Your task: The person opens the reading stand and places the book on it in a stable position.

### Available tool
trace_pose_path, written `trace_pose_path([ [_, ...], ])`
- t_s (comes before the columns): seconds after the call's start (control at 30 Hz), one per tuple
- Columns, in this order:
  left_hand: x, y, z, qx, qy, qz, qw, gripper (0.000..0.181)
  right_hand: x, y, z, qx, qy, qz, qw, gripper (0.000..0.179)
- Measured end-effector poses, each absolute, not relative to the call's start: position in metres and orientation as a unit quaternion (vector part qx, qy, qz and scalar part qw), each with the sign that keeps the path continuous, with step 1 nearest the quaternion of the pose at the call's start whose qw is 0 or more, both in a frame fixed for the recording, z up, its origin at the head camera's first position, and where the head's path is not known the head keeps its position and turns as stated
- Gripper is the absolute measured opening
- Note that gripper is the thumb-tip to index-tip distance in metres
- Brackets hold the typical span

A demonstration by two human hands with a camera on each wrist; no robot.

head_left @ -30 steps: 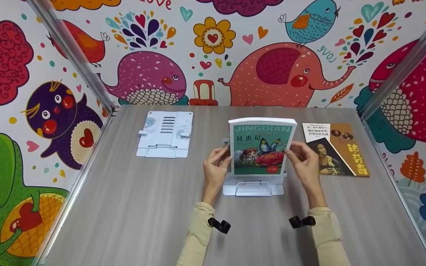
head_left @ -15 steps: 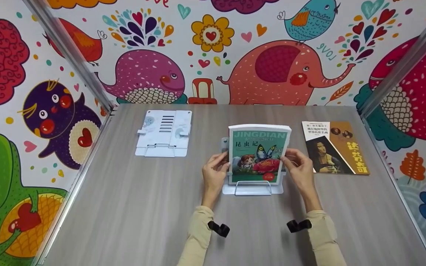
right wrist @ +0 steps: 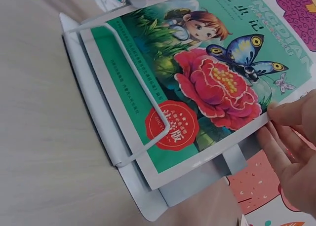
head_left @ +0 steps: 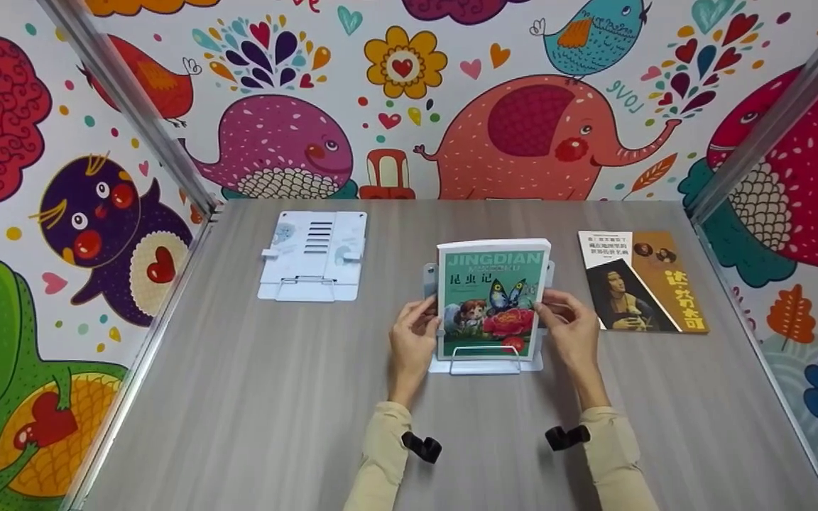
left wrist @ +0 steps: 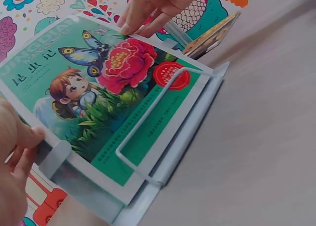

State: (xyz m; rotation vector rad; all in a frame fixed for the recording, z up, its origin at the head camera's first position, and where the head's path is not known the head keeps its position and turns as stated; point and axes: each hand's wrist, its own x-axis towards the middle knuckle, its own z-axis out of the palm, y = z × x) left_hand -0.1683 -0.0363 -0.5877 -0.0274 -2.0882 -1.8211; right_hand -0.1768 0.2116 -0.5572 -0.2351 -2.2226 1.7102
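A green-covered paperback book, with a butterfly and a red flower on its front, leans upright on a white metal book stand. The stand's wire page holder crosses in front of the lower cover. At the book's left edge, my left hand pinches the side, thumb at the cover's edge and fingers behind. My right hand grips the opposite edge; in the right wrist view its thumb lies on the cover's margin. Small side tabs of the stand, such as this tab, show beside the book. Most of the stand's back is hidden.
A second white book stand lies on the wood-grain table at the back left. To the right lies a brown-and-white book with a portrait on its cover. Metal frame bars and cartoon-printed walls enclose the table.
The book has come down and slightly left, its lower edge now behind the wire page holder. My right hand has moved down and left with it; my left hand has stayed nearly in place.
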Motion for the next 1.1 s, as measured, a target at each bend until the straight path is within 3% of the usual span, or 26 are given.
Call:
trace_pose_path([
  [0.17, -0.167, -0.036, -0.595, 0.000, -0.742, -0.636, 0.213, 0.029, -0.166, 0.204, -0.542, -0.060, -0.773, 0.606, 0.176, 0.021],
  [0.33, -0.156, -0.043, -0.609, 0.025, -0.759, -0.606, 0.235, 0.025, -0.166, 0.214, -0.573, -0.062, -0.762, 0.617, 0.185, 0.025],
  [0.5, -0.136, -0.049, -0.621, 0.075, -0.796, -0.572, 0.181, 0.024, -0.151, 0.222, -0.591, -0.112, -0.795, 0.571, 0.172, 0.025],
  [0.67, -0.123, -0.052, -0.628, 0.104, -0.825, -0.542, 0.121, 0.023, -0.132, 0.220, -0.606, -0.156, -0.830, 0.522, 0.114, 0.023],
  [1.1, -0.116, -0.040, -0.626, 0.115, -0.808, -0.568, 0.109, 0.029, -0.118, 0.208, -0.618, -0.139, -0.837, 0.522, 0.088, 0.030],
])
